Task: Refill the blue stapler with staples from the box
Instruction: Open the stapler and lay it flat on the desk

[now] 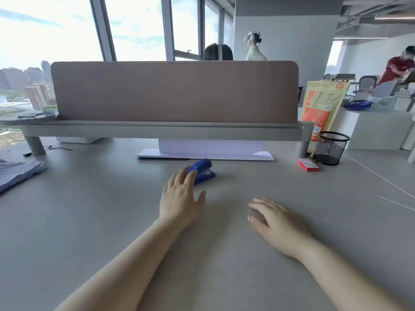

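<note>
The blue stapler (203,170) lies closed on the grey desk (101,209), a little past the middle. My left hand (180,197) reaches over its near left end, fingers spread, fingertips touching or just above it; nothing is gripped. My right hand (277,223) rests flat on the desk to the right, fingers apart and empty. The red staple box (308,164) lies closed at the far right, well away from both hands.
A black mesh pen cup (330,148) stands just behind the staple box. A white paper stack (205,154) lies under the shelf of the brown divider panel (175,93). Folded blue-grey cloth (18,171) sits at the left edge. People are behind the divider and at the far right.
</note>
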The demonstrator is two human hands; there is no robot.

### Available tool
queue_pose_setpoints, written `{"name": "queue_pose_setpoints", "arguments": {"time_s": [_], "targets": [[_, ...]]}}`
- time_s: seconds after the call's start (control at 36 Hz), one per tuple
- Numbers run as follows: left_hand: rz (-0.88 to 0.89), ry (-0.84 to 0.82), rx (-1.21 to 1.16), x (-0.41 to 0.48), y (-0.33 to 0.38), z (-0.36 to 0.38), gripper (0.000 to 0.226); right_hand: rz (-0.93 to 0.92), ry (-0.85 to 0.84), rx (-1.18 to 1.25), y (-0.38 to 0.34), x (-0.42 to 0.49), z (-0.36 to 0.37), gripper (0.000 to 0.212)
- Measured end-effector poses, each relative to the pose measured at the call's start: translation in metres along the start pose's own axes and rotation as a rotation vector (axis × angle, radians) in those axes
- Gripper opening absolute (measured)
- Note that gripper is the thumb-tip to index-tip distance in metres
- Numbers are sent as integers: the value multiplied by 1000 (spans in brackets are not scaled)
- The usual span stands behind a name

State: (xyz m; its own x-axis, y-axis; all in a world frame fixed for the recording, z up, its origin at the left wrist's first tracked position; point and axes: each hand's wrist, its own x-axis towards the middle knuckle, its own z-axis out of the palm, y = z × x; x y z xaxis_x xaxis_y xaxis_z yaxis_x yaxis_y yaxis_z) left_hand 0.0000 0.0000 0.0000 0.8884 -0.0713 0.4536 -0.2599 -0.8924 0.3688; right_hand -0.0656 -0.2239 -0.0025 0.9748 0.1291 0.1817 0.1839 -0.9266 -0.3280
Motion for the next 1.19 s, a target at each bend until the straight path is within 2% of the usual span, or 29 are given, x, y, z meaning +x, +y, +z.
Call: {"name": "queue_pose_setpoints", "arguments": {"time_s": [0.06,0.22,0.53,0.75,0.86,1.03,1.19], "targets": [[-22,6,32,12,0,3,61,1,9,15,1,0,0,44],[-60,-115,21,30,-1,12,56,-12,33,48,8,6,3,41],[77,-144,-72,-18,10,-3,55,16,77,174,8,15,2,23],[105,-12,-169,-23,23,-4,30,123,90,366,9,18,1,33],[127,-1,-167,-16,25,3,37,144,102,430,10,23,2,36],[224,-98,-119,-9,24,14,51,162,99,439,12,28,7,40],[243,-87,-196,-5,19,15,35,156,109,453,11,33,10,41]]}}
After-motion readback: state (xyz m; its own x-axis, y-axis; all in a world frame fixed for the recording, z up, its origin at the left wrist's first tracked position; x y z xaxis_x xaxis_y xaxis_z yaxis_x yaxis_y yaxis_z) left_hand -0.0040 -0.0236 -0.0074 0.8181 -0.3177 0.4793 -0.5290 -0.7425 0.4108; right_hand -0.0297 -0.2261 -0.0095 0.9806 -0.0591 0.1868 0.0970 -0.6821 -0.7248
